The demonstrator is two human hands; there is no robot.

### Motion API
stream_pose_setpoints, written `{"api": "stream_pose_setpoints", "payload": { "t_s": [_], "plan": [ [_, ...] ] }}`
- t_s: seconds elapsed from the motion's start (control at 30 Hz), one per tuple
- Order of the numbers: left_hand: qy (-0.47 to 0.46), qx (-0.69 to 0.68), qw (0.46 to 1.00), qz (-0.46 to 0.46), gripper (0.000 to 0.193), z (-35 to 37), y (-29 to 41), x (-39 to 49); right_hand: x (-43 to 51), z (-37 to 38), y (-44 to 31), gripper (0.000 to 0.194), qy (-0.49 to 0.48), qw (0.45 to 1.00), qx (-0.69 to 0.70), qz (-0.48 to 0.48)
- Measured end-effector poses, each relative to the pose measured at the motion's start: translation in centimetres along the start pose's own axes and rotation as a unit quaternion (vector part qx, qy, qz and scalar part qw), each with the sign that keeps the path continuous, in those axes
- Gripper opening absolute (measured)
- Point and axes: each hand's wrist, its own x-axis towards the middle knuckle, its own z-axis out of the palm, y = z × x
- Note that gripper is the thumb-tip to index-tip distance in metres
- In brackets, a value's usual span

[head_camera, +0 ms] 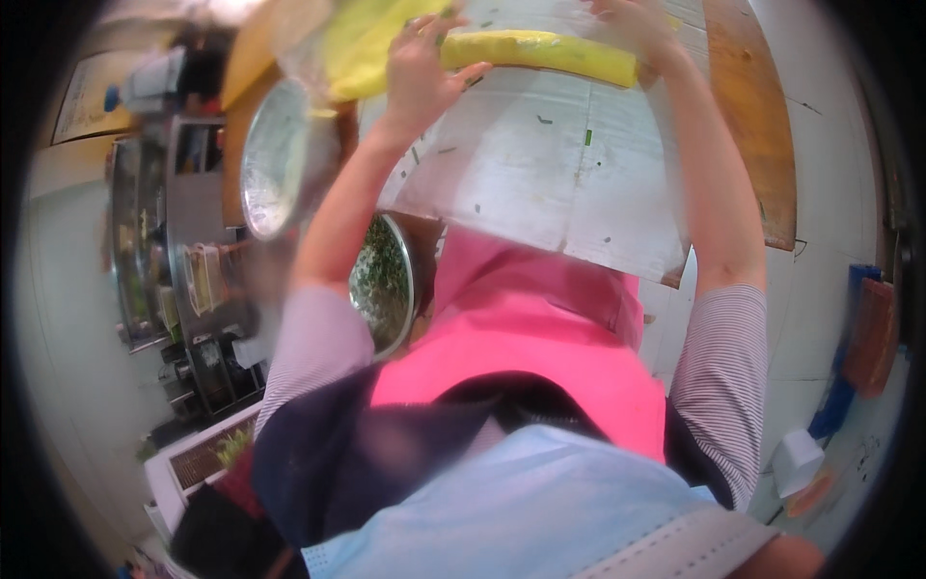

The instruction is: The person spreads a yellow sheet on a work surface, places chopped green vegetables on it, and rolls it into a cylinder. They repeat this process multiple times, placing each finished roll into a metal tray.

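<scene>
A long yellow roll (pixel 539 51) lies across a pale, worn work surface (pixel 550 152) at the top of the view. My left hand (pixel 427 65) is at the roll's left end, fingers spread, with green bits stuck to them. Beside it on the left is a larger yellow sheet (pixel 365 43), partly blurred. My right hand (pixel 636 29) is blurred near the roll's right end; whether it grips anything is unclear. Small green pieces (pixel 588 137) are scattered over the surface.
A metal bowl of chopped greens (pixel 380 282) stands below the surface's left edge. Above it is another large metal basin (pixel 275 159). A wooden board (pixel 752 108) borders the right side. Shelving (pixel 202 253) stands at the left; a blue object (pixel 839 391) is at the far right.
</scene>
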Motion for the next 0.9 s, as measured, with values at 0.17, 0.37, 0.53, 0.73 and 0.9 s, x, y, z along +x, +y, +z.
{"api": "stream_pose_setpoints", "payload": {
  "t_s": [0.17, 0.37, 0.53, 0.73, 0.9],
  "plan": [
    [-0.024, 0.001, 1.0, -0.008, 0.052, 0.9, -0.3, -1.0, -0.2, -0.2, 0.1, 0.026, -0.002, 1.0, 0.006, 0.005],
    [0.021, 0.075, 0.994, 0.075, 0.058, 1.7, -1.6, -1.5, -0.3, -0.2, 0.3, 0.026, -0.004, 1.0, 0.011, 0.003],
    [0.047, 0.113, 0.988, 0.092, 0.046, 0.1, -2.0, -2.7, -0.8, 0.3, -1.1, 0.025, -0.006, 1.0, -0.02, 0.01],
    [0.116, 0.129, 0.985, -0.01, 0.031, -3.7, -1.3, -8.8, -3.7, 2.5, -6.0, 0.024, -0.032, 0.987, -0.154, -0.039],
    [0.153, 0.08, 0.972, -0.162, 0.032, -5.1, -1.1, -14.1, -6.0, 4.9, -9.1, 0.046, -0.071, 0.892, -0.39, -0.22]
  ]
}}
